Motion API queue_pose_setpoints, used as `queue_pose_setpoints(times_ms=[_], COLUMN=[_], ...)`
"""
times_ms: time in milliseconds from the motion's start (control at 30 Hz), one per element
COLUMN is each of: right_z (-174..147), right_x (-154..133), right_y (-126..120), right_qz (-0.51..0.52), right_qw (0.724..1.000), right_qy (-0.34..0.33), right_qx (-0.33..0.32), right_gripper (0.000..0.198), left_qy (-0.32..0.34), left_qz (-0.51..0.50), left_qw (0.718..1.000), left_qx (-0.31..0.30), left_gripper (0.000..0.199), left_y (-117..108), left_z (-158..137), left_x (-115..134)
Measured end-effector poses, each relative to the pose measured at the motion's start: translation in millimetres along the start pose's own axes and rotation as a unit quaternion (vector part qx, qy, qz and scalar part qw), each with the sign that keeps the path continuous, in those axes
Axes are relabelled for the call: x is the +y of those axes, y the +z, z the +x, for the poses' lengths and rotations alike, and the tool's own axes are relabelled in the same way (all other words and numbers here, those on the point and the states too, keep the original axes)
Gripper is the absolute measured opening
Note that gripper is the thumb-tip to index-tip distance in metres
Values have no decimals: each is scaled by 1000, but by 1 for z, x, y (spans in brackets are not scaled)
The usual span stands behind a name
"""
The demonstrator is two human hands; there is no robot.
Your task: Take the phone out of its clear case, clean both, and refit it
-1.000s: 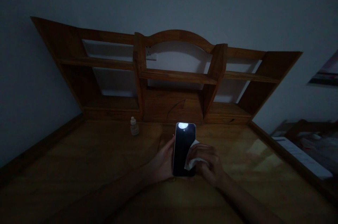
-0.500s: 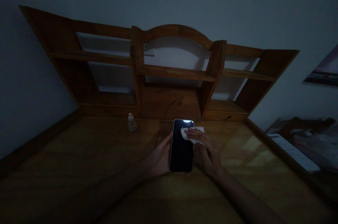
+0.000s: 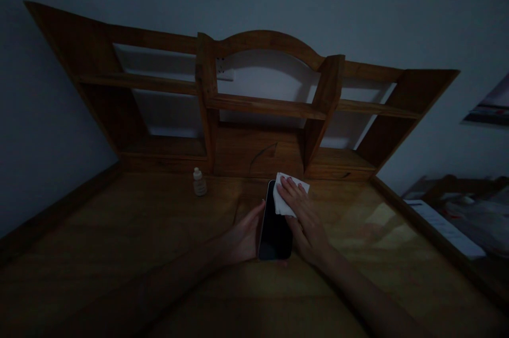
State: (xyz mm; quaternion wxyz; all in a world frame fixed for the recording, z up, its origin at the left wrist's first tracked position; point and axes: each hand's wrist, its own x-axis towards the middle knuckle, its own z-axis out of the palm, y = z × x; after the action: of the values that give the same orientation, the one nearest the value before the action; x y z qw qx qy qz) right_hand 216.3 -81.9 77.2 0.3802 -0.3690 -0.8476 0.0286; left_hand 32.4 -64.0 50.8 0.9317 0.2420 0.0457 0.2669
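A dark-screened smartphone [image 3: 275, 237] is held tilted above the wooden desk, its screen facing me. My left hand [image 3: 242, 237] grips it by the left edge, thumb along the side and the other fingers mostly hidden behind. A folded white tissue [image 3: 282, 206] lies over the phone's upper right part. My right hand [image 3: 304, 213] presses this tissue against the screen with its fingers laid across it. The tissue and fingers cover the phone's top right corner.
A small pale bottle [image 3: 199, 183] stands upright on the desk [image 3: 159, 232], left of the phone. Behind rises a wooden shelf unit [image 3: 260, 110] against the wall. At the right, beyond the desk's raised edge, are a white panel [image 3: 443, 226] and a clear plastic bag [image 3: 483, 226].
My right hand has shifted the tissue slightly upward over the phone's top right corner, and the tissue now lies more spread out. The phone has tilted a little in my left hand.
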Motion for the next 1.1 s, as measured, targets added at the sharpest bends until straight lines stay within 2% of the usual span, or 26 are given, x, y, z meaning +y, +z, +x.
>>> queue_pose_setpoints(times_ms=[133, 333, 533, 667, 867, 1100], right_z=[-1, -1, -1, -2, -2, -2], right_x=[0, -1, -5, -7, -12, -17], right_y=[5, 4, 2, 1, 3, 5], right_qz=[-16, 2, 56, 101, 152, 207], right_qw=[999, 996, 992, 989, 979, 967], right_qy=[-16, -39, -52, -56, -67, -67], right_qx=[-30, -78, -98, -92, -120, -134], right_gripper=[56, 55, 48, 43, 36, 33], left_qy=[-1, 37, -1, 7, -33, 20], left_qz=[-5, -12, -39, -62, -110, -86], left_qw=[1000, 999, 997, 996, 989, 987], left_qx=[15, 24, 61, 71, 88, 137], left_gripper=[47, 46, 43, 37, 46, 43], left_y=[-3, -10, -14, -13, -9, -4], left_z=[1, 5, 1, 1, 0, 4], left_x=[-2, -6, -2, 1, 3, 2])
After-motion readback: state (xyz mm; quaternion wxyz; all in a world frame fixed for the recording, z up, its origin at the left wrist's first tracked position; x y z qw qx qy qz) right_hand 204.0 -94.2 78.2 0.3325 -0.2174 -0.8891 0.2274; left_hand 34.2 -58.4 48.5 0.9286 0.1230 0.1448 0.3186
